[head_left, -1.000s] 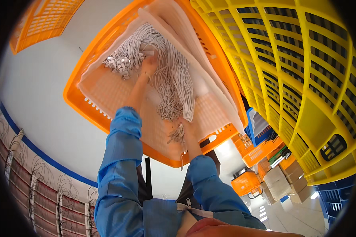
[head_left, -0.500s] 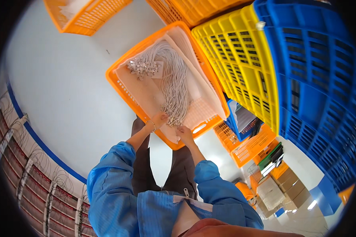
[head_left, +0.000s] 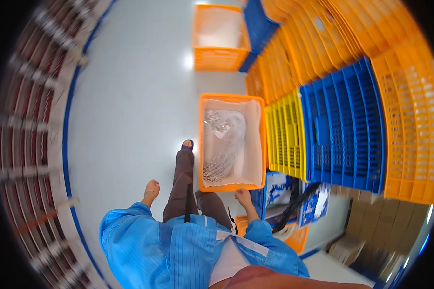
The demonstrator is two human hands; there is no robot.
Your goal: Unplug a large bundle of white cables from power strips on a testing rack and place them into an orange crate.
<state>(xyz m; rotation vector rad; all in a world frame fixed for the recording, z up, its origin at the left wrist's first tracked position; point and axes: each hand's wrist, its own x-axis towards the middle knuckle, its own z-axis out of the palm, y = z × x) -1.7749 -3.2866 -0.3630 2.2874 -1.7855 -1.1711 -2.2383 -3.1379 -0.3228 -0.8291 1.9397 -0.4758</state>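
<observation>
Pale floor (head_left: 130,111) — stacked crates (head_left: 342,115) beside

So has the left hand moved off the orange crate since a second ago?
Yes. The left hand has left the orange crate of white cables and hangs at the person's side, left of the dark trouser leg.

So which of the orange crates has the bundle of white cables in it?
The orange crate on the floor by the right hand, lined with clear plastic. The farther orange crate shows no cables.
</observation>
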